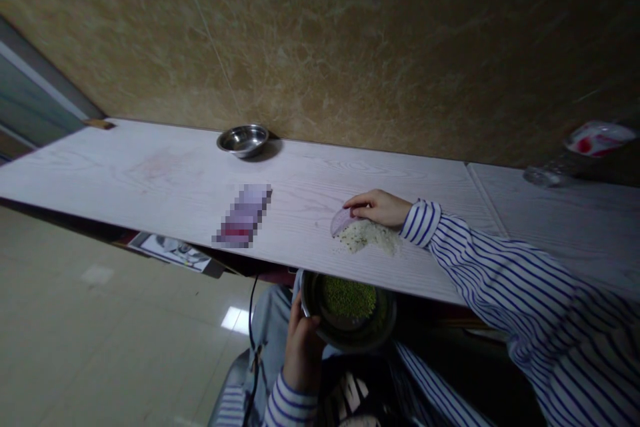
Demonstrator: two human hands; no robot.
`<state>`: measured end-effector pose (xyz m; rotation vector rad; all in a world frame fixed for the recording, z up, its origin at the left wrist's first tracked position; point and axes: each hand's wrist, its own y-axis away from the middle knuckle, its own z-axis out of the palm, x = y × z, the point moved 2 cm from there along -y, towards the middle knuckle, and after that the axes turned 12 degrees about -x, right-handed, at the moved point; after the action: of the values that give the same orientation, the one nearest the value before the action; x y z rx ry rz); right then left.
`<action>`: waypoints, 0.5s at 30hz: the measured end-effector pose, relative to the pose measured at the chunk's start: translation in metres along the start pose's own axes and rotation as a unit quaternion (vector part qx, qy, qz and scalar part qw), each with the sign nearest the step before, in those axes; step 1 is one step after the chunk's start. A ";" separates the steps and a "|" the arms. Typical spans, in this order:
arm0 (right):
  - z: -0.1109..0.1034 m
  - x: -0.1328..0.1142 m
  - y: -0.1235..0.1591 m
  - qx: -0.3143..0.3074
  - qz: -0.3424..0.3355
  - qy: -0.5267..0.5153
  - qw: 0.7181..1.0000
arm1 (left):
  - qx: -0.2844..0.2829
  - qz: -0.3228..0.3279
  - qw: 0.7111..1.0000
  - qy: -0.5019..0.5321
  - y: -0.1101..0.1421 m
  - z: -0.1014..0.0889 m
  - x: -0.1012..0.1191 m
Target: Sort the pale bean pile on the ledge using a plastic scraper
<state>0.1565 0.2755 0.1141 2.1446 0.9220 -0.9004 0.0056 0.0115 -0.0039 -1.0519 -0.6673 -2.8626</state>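
While it presses down, right hand [379, 208]: fingers together, lying on a curved pale purple piece [343, 221], middle of the frame
Left hand [303, 353]: curled, gripping a round dark metal bowl [350, 341] of green beans [347, 297], bottom middle

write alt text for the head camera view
A person's right hand rests on a curved pale purple piece beside a pile of whitish grains flecked with green on a long white wood-grain table, while the left hand holds a dark round bowl of green grains just below the table edge. A shiny steel bowl sits farther back.
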 end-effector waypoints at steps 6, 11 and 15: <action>0.006 -0.013 0.012 -0.017 -0.012 0.025 0.999 | -0.004 0.007 1.000 0.007 0.002 0.006 0.003; 0.011 -0.015 0.023 -0.021 -0.018 0.028 0.999 | -0.004 -0.001 1.000 0.017 0.002 0.007 0.003; 0.014 -0.015 0.029 -0.026 -0.026 0.024 0.999 | -0.011 -0.001 1.000 0.016 0.001 0.008 0.001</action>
<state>0.1671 0.2437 0.1257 2.1142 1.0190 -0.8434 0.0095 0.0135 0.0026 -1.0069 -0.6363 -2.8885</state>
